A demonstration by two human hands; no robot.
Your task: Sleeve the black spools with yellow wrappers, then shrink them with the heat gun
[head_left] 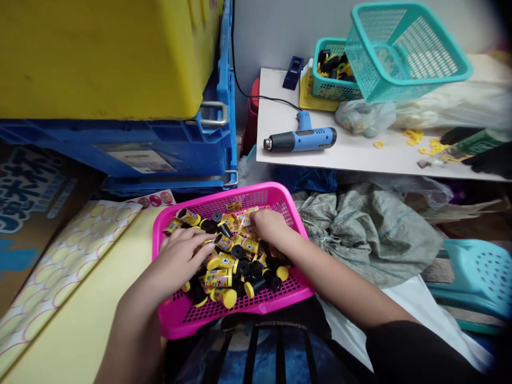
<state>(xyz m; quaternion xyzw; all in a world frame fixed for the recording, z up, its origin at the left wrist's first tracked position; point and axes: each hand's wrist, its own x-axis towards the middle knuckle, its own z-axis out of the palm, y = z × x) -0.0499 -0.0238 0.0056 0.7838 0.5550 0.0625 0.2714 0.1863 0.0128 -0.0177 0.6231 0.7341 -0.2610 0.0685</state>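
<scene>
A shallow pink plastic mesh basket (236, 194) rests on my lap, heaped with small yellow-and-black labelled cylinders (218, 278), some with black caps and some with yellow ends. My left hand (182, 257) lies over the left side of the heap, fingers spread and touching the cylinders. My right hand (269, 224) presses into the far side of the heap with its fingers curled down. Whether it grips a cylinder is hidden by the hand itself.
A white shelf (320, 152) holds a blue heat gun (301, 136), teal baskets and yellow pieces. Blue crates (160, 149) with a yellow bin stand at left. A grey woven sack (372, 234) lies right of the basket, beside a teal stool (476, 277).
</scene>
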